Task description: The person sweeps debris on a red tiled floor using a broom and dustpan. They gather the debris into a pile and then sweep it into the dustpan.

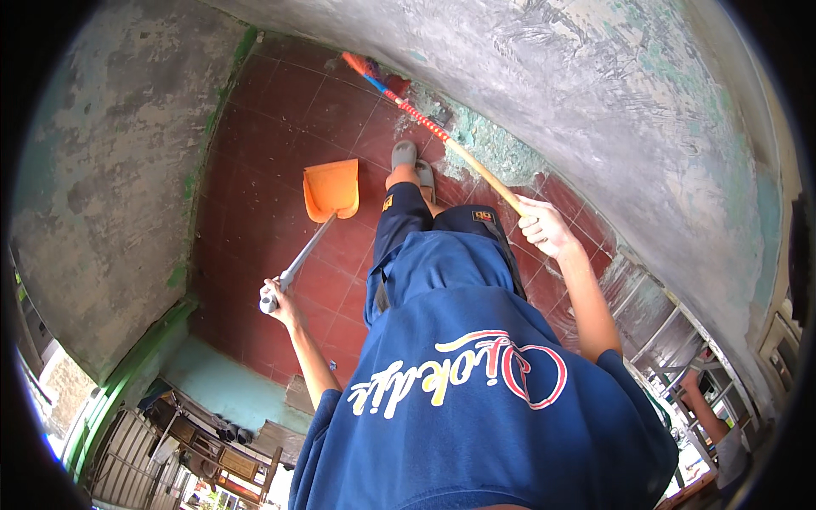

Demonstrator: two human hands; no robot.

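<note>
My left hand is closed round the grey handle of a long-handled dustpan. The dustpan's orange scoop is at the floor, left of my feet. In my right hand I grip the pale wooden end of a broom, whose handle carries a red and white patterned stretch farther up. Its blue and orange head is at the foot of the far wall. The bristles are partly blurred, so I cannot tell whether they press on the tiles.
Red tiles cover the floor, with a broken grey-green patch beside the right wall. Rough plaster walls stand close on both sides. A metal rack is at the lower right, where another person's arm shows. Wooden furniture stands at the lower left.
</note>
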